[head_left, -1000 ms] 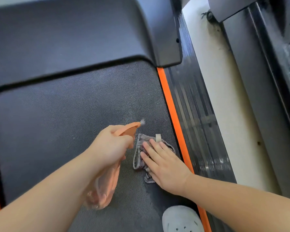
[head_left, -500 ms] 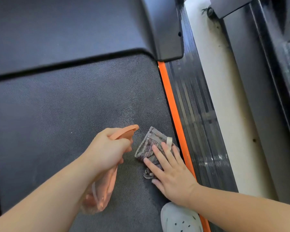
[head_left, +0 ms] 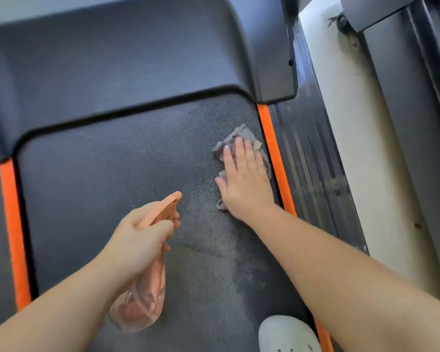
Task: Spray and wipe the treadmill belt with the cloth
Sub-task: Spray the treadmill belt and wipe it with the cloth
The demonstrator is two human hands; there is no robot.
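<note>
Cloth (head_left: pixel 242 134) farther up belt (head_left: pixel 112 174) now

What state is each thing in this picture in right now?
Belt: damp patch in its near part.
Cloth: crumpled, lying on the belt beside the strip, pressed down.
Bottle: tilted, nozzle forward, held above the belt; no spray visible.
Left hand: grips the bottle.
Right hand: fingers straight, presses on the cloth.
Shoe: on the belt's near end.
</note>
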